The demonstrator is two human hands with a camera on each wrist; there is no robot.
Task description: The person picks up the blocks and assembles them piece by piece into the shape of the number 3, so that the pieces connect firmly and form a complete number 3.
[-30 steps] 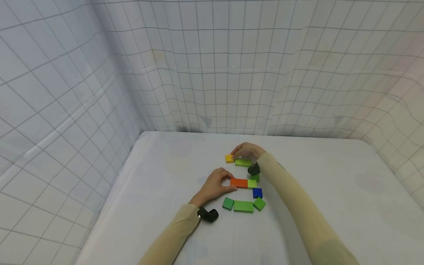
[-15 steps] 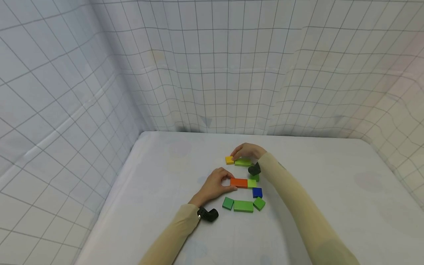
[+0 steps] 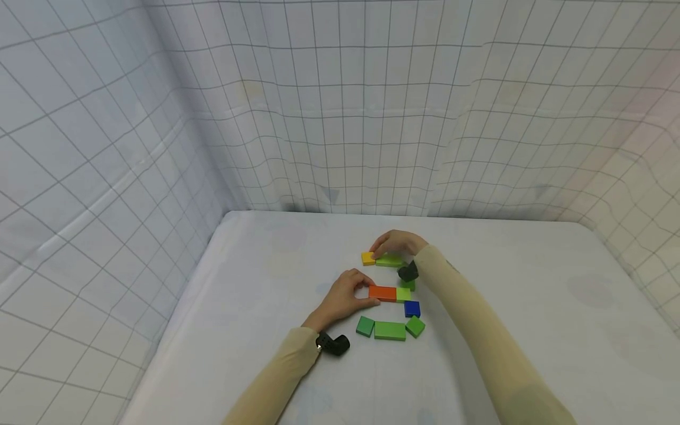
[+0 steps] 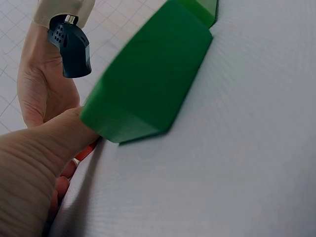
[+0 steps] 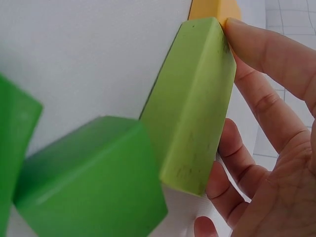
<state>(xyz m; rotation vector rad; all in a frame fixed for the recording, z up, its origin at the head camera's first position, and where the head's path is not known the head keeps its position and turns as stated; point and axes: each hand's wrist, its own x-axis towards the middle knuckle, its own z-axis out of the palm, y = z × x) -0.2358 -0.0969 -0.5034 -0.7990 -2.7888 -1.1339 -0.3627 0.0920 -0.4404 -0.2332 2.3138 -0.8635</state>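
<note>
My left hand (image 3: 342, 296) pinches the left end of a red-orange rectangular block (image 3: 382, 293), thumb on the near side and fingers on the far side. A lime square block (image 3: 404, 294) adjoins that block's right end. Farther back, my right hand (image 3: 397, 242) pinches a yellow block (image 3: 368, 258), its thumb and fingers at the block's right end. The yellow block meets the end of a long light green block (image 5: 185, 108), partly covered by the right hand in the head view. A green block (image 5: 98, 177) lies near the light green one's other end.
Nearer the front lie a blue block (image 3: 412, 309), a teal-green block (image 3: 365, 326), a long green block (image 3: 390, 330) and a turned green block (image 3: 415, 326). White gridded curtains (image 3: 340, 118) enclose the white table (image 3: 255, 283).
The right hand has shifted the yellow block slightly toward the front, closing the small gap to the long light green block. My left hand and its red-orange block stay in place.
</note>
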